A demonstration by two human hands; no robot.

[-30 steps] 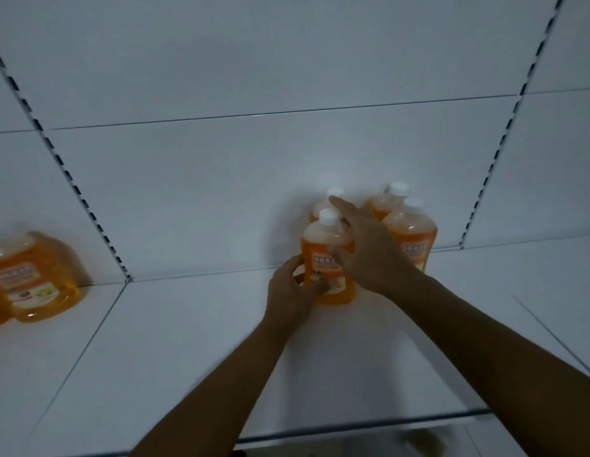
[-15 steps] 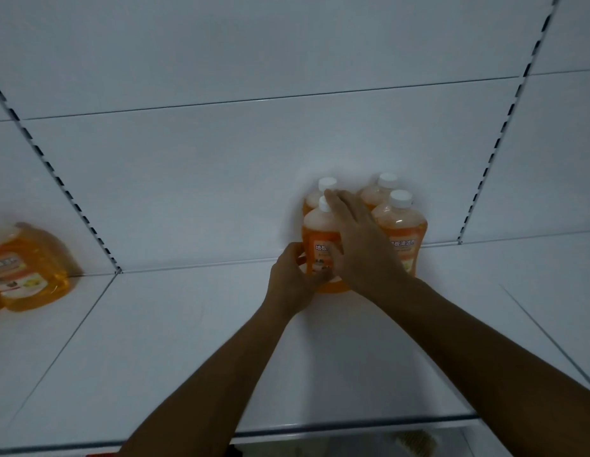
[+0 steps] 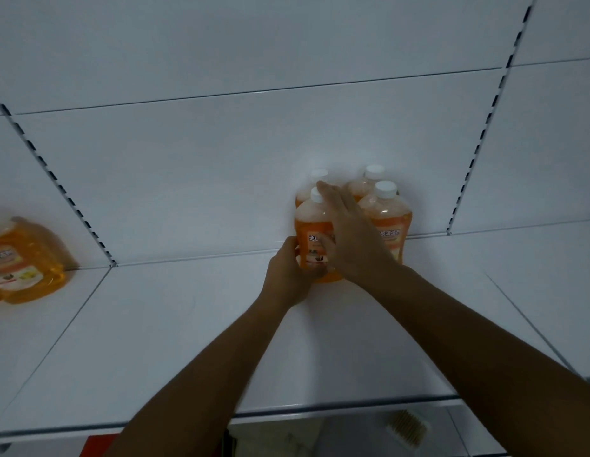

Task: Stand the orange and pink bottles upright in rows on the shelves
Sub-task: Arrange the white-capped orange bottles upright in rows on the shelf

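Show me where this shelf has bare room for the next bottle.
Bare shelf runs between the cluster of four orange bottles and the bottles at the far left; more lies right of the cluster toward the upright. It is crowded at the front-left bottle, where the left hand and right hand meet.

We take this for a shop: a white metal shelf (image 3: 188,341) with slotted uprights (image 3: 481,140) in its back panel, and identical orange bottles (image 3: 387,222) with printed labels grouped at the far side, more orange bottles at far left (image 3: 26,262).
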